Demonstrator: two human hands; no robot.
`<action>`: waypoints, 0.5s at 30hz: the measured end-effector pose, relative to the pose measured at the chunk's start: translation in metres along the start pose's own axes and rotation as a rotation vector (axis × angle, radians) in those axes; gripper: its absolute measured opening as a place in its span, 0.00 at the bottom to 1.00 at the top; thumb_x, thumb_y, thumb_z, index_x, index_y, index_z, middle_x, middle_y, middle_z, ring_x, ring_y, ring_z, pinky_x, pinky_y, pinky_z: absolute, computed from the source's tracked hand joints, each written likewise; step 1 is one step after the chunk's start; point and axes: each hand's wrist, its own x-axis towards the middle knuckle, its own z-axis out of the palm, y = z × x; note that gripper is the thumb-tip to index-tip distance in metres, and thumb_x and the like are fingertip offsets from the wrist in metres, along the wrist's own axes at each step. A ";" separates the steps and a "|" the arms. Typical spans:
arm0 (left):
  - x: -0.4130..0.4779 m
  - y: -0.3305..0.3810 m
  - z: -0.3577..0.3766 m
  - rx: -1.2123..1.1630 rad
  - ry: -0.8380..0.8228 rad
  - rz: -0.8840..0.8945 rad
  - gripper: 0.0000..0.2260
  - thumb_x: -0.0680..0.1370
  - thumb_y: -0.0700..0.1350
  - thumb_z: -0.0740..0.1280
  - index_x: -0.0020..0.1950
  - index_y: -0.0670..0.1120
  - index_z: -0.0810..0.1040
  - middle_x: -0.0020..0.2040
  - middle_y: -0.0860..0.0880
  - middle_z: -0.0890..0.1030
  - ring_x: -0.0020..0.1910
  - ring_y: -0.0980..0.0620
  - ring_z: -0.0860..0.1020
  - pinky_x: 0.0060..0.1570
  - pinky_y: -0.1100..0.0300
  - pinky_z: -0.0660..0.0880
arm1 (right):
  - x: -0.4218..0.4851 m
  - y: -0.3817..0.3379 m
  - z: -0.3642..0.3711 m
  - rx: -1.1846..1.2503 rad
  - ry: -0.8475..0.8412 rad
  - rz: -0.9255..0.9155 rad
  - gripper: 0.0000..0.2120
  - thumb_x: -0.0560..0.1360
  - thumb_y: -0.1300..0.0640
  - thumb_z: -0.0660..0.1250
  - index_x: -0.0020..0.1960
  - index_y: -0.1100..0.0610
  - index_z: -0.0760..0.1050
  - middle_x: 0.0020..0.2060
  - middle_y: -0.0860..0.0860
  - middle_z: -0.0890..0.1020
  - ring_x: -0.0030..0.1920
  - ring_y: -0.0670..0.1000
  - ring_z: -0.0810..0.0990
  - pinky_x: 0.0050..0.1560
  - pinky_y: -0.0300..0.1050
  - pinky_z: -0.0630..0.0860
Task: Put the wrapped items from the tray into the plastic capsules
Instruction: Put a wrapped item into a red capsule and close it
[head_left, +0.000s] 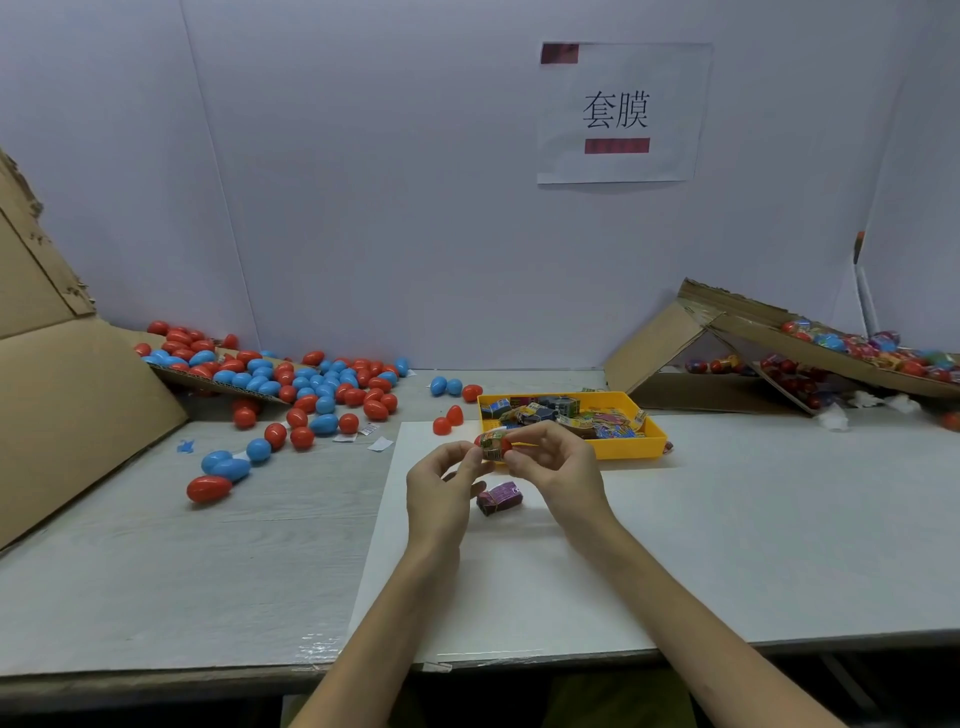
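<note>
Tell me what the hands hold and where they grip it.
Both hands hold one red capsule in a printed wrapper: the left hand pinches its left end, the right hand its right end.

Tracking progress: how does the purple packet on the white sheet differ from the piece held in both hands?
Purple packet lies untouched on the sheet; held piece is pinched between left hand and right hand. Purple packet is boxy; held piece shows red ends, multicoloured wrap.

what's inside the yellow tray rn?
The yellow tray holds a heap of small wrapped items in mixed colours. The right hand, holding a red capsule, covers its near-left corner; whatever lies under the heap is hidden.
</note>
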 end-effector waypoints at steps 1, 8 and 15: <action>0.001 0.000 0.000 -0.007 -0.008 -0.010 0.05 0.81 0.43 0.65 0.46 0.51 0.79 0.48 0.49 0.83 0.46 0.54 0.84 0.38 0.67 0.79 | 0.000 0.000 0.000 0.001 -0.006 0.003 0.11 0.73 0.67 0.73 0.46 0.52 0.80 0.46 0.46 0.86 0.48 0.46 0.85 0.47 0.42 0.82; 0.001 0.000 0.000 -0.008 -0.026 -0.022 0.08 0.82 0.44 0.63 0.46 0.50 0.79 0.47 0.49 0.83 0.43 0.55 0.84 0.35 0.67 0.78 | -0.001 -0.002 0.001 0.011 -0.046 0.015 0.10 0.72 0.66 0.74 0.46 0.52 0.80 0.43 0.43 0.86 0.47 0.46 0.85 0.45 0.38 0.81; 0.001 -0.001 -0.001 -0.023 0.012 -0.008 0.04 0.81 0.42 0.66 0.49 0.44 0.80 0.46 0.46 0.84 0.38 0.56 0.85 0.35 0.68 0.78 | -0.001 -0.001 0.001 0.006 -0.041 0.013 0.09 0.73 0.66 0.72 0.47 0.53 0.80 0.44 0.45 0.86 0.47 0.47 0.85 0.45 0.40 0.81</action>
